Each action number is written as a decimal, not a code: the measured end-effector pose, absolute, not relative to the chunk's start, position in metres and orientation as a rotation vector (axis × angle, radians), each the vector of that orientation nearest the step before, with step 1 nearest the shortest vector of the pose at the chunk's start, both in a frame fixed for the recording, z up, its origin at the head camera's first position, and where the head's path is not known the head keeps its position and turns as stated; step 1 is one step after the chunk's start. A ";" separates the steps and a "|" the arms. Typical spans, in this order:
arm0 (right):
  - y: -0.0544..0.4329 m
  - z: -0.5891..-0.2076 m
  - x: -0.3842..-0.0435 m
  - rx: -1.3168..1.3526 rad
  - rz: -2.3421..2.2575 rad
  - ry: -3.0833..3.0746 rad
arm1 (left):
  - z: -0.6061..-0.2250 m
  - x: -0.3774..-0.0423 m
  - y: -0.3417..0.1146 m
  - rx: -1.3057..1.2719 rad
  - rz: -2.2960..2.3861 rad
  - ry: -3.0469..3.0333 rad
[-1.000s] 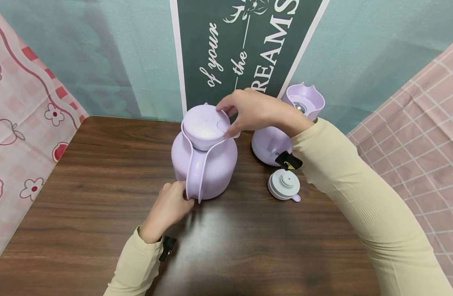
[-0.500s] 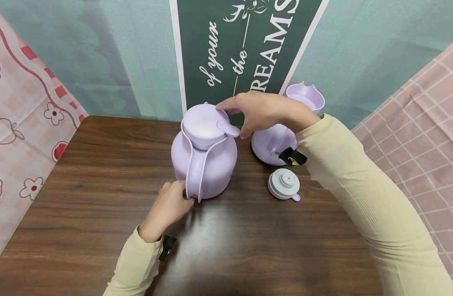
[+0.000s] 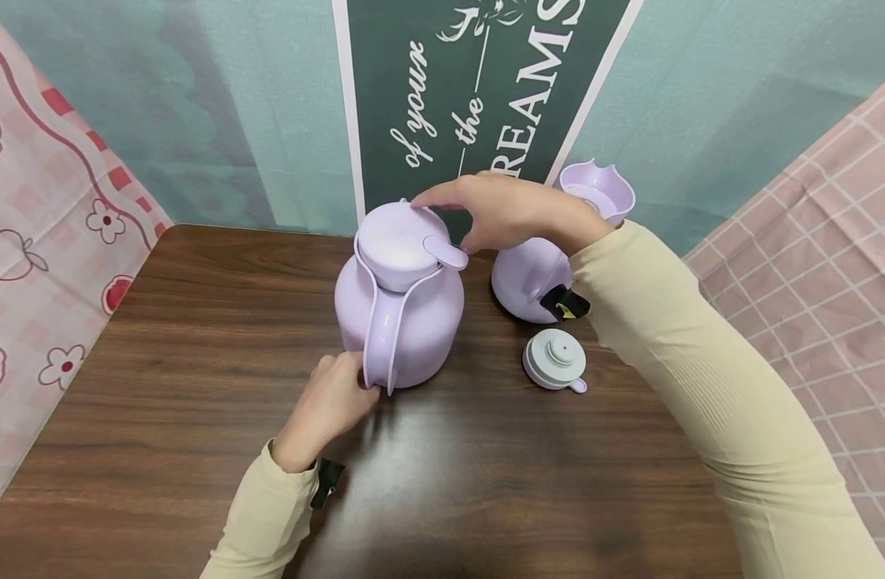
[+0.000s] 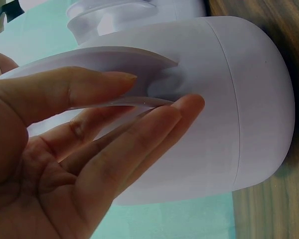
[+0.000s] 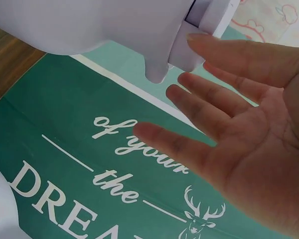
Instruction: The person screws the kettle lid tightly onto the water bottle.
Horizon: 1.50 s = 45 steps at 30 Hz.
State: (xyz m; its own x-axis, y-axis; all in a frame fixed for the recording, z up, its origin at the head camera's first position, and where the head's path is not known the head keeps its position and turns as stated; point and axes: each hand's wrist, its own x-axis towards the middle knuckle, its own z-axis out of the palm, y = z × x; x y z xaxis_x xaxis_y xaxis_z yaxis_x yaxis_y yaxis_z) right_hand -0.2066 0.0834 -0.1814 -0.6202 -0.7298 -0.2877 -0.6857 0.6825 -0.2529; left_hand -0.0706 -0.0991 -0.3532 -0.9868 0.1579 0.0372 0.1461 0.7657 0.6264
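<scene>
A lavender thermos jug [image 3: 431, 342] stands upright on the table. Its round lid [image 3: 399, 237] sits in the mouth, with a small tab [image 3: 445, 252] pointing right. My left hand [image 3: 333, 402] holds the lower end of the jug's handle [image 3: 386, 338]; in the left wrist view its thumb and fingers lie on either side of the handle [image 4: 139, 74]. My right hand [image 3: 503, 211] is at the lid's right side, index fingertip at the back edge and thumb at the tab. In the right wrist view its fingers [image 5: 209, 94] are loosely extended, thumb tip against the lid.
Behind my right forearm stands a second lavender jug [image 3: 530, 281], its mouth [image 3: 601, 185] uncovered. In front of it a stopper [image 3: 555, 359] with grey rings lies upside down on the wooden table [image 3: 196, 362]. A green lettered banner [image 3: 428, 104] hangs close behind.
My right thumb has come off the lid's tab, moved away to the right, and is back at the tab's end. The tab now shows uncovered. The left hand has stayed on the handle.
</scene>
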 end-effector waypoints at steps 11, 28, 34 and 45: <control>0.082 -0.183 -0.205 -1.164 -0.200 2.509 | -0.352 -0.071 -0.099 0.251 1.033 2.936; 0.085 -0.183 -0.200 -1.109 -0.344 2.554 | -0.352 -0.068 -0.100 0.259 1.052 2.940; 0.087 -0.184 -0.200 -1.092 -0.409 2.563 | -0.351 -0.068 -0.100 0.259 1.049 2.947; 0.082 -0.185 -0.202 -1.076 -0.247 2.568 | -0.352 -0.069 -0.100 0.268 1.048 2.948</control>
State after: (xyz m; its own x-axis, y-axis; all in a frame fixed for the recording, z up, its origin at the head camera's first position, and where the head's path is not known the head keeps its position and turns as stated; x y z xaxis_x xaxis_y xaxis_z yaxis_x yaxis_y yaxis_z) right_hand -0.2016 0.0821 -0.1852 -0.6528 -0.7165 -0.2461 -0.6565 0.6971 -0.2882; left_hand -0.0687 -0.0999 -0.3519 -0.9854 0.1606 0.0560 0.1600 0.7629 0.6265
